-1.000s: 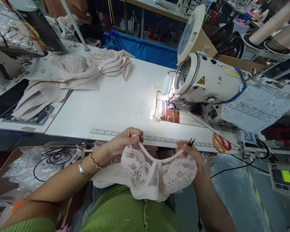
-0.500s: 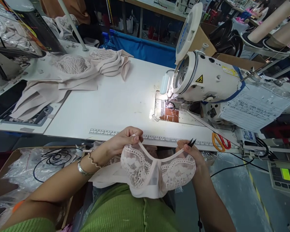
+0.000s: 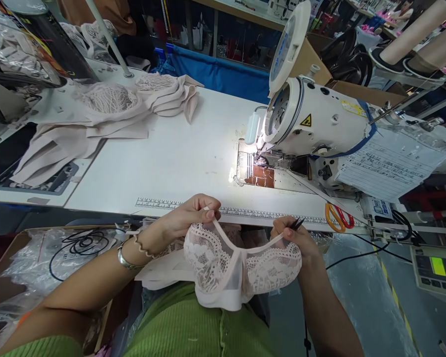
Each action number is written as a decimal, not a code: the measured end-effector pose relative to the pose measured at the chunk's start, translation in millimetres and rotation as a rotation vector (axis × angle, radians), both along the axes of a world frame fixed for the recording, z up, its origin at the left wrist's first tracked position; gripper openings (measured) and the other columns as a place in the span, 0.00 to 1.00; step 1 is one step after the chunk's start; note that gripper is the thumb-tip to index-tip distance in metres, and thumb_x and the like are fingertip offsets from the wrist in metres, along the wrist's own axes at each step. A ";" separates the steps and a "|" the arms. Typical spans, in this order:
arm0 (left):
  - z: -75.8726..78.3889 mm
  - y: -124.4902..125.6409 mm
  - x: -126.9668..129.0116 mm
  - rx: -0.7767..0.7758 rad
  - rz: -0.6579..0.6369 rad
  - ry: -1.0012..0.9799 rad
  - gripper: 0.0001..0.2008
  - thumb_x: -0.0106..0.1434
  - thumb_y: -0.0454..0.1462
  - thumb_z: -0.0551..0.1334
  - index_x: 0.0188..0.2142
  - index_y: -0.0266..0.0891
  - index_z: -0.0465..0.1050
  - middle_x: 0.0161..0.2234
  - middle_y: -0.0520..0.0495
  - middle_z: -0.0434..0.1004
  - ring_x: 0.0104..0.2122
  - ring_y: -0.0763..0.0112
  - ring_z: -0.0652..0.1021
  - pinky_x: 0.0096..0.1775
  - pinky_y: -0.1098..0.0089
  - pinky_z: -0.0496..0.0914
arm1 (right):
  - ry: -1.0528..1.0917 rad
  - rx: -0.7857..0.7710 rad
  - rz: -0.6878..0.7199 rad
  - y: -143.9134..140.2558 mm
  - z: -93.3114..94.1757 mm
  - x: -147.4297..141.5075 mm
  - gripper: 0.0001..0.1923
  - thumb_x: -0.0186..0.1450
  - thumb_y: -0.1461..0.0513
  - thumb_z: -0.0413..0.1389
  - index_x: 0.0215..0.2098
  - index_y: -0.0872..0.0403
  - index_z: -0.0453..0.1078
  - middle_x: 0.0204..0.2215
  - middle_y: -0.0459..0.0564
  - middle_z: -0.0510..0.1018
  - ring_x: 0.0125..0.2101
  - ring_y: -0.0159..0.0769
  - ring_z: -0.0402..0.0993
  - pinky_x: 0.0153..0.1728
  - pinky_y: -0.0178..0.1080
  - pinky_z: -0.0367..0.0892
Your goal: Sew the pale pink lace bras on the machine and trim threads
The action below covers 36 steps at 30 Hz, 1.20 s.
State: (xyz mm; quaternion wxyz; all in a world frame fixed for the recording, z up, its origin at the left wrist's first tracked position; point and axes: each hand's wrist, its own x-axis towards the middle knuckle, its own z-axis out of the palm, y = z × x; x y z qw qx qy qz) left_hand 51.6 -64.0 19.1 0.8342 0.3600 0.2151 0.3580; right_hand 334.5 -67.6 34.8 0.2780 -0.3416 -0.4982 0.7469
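Observation:
A pale pink lace bra (image 3: 238, 267) hangs spread between my two hands over my lap, just below the table's front edge. My left hand (image 3: 186, 218) pinches the top of its left cup. My right hand (image 3: 293, 238) grips the top of the right cup and also holds small black thread snips (image 3: 296, 224), whose tips point up and right.
A white sewing machine (image 3: 319, 124) stands on the white table (image 3: 171, 158), its lamp lighting the needle plate. Orange-handled scissors (image 3: 338, 218) lie at the table's front right. Stacked pink bra pieces (image 3: 107, 114) lie at the far left. A box with plastic bags (image 3: 40, 258) sits at lower left.
The snips in my right hand have tilted down toward the right. The bra and both hands have otherwise barely moved.

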 end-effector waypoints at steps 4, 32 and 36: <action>10.1 0.3 17.1 -0.026 -0.065 -0.001 0.34 0.50 0.51 0.76 0.17 0.41 0.50 0.12 0.60 0.53 0.13 0.83 0.54 0.15 0.76 0.49 | -0.181 0.239 0.266 6.5 15.6 -3.6 0.31 0.55 0.34 0.62 0.31 0.53 0.72 0.22 0.47 0.78 0.22 0.35 0.72 0.24 0.35 0.65; 12.8 -36.6 55.8 0.894 0.482 0.764 0.03 0.66 0.33 0.64 0.34 0.38 0.74 0.32 0.46 0.75 0.33 0.66 0.75 0.34 0.69 0.71 | -0.854 1.239 -0.434 -55.2 1.4 -15.3 0.10 0.69 0.67 0.55 0.42 0.49 0.77 0.41 0.53 0.82 0.31 0.36 0.76 0.32 0.37 0.67; 17.2 -39.2 53.8 0.619 0.441 0.702 0.05 0.61 0.34 0.68 0.29 0.38 0.75 0.29 0.49 0.74 0.30 0.70 0.74 0.30 0.72 0.69 | -1.056 1.418 -0.506 -53.4 -10.2 -15.2 0.17 0.68 0.72 0.49 0.42 0.50 0.76 0.55 0.54 0.78 0.37 0.38 0.77 0.32 0.39 0.66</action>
